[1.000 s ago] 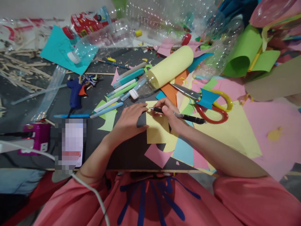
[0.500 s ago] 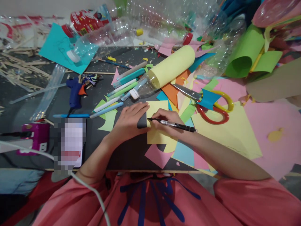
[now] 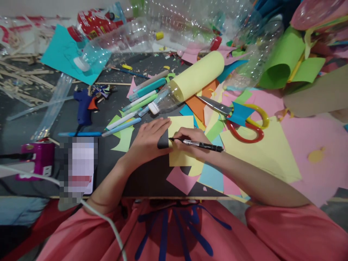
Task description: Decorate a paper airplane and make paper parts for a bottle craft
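Note:
Between the fingers of my right hand (image 3: 191, 139) is a black pen (image 3: 202, 145), its tip at the left edge of a small yellow sheet of paper (image 3: 181, 159). My left hand (image 3: 149, 139) lies flat with fingers stretched out, the fingertips at the sheet's left edge. Just beyond the hands rests a clear plastic bottle wrapped in yellow paper (image 3: 202, 74). To the right are scissors (image 3: 236, 119) with red and yellow handles and a blue paper piece across them. A notched pink paper scrap (image 3: 182, 179) sits below the sheet.
Several markers (image 3: 146, 96) lie beyond my left hand. Farther left are a blue glue gun (image 3: 83, 107), a phone (image 3: 81, 163) with a blurred screen and a purple box (image 3: 40, 159). Clear bottles (image 3: 119, 41) and a green paper roll (image 3: 284, 59) crowd the back.
The pen tip has shifted very slightly down along the paper's left edge. The whole view has drifted a little to the left; my left hand keeps its place on the sheet.

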A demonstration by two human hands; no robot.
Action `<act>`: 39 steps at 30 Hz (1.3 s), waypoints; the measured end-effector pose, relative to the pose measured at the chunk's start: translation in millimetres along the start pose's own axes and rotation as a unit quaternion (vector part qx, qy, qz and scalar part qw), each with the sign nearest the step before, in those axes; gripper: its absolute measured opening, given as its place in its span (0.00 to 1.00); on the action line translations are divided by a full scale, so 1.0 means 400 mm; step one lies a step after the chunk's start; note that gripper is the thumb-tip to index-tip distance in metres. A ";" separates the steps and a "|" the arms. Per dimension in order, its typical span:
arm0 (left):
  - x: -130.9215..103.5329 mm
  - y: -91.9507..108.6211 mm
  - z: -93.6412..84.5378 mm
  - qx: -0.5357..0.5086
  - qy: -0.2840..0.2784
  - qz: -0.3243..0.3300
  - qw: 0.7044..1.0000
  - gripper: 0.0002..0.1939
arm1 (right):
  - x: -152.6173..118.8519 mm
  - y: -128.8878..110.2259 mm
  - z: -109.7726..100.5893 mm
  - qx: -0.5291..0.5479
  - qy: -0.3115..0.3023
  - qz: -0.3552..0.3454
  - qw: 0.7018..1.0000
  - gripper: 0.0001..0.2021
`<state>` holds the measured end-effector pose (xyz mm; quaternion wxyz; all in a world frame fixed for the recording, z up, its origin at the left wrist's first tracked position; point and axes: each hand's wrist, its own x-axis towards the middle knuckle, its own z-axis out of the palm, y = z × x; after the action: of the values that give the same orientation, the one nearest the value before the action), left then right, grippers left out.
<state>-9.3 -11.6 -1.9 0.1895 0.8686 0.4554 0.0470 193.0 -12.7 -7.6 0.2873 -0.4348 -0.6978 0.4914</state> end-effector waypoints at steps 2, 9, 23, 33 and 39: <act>0.000 0.001 0.001 -0.002 0.005 0.001 1.000 0.35 | 0.000 0.001 0.000 -0.007 -0.001 -0.011 1.000 0.06; -0.002 0.002 -0.006 -0.007 -0.010 -0.010 1.000 0.36 | -0.003 -0.001 0.003 0.003 0.033 -0.002 0.999 0.05; -0.002 0.006 -0.009 -0.004 -0.014 -0.017 1.000 0.35 | -0.003 0.004 0.006 -0.015 0.020 -0.041 0.999 0.06; -0.002 0.006 -0.009 0.004 -0.003 -0.004 1.000 0.34 | -0.006 0.007 0.006 -0.037 0.000 -0.078 0.996 0.08; -0.001 0.004 -0.012 -0.004 -0.020 -0.013 1.000 0.37 | -0.005 -0.005 -0.004 -0.043 0.065 -0.014 0.997 0.07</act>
<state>-9.5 -11.1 3.2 0.2023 0.8627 0.4627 0.0287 194.4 -14.1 -5.1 0.3199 -0.4679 -0.7044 0.4273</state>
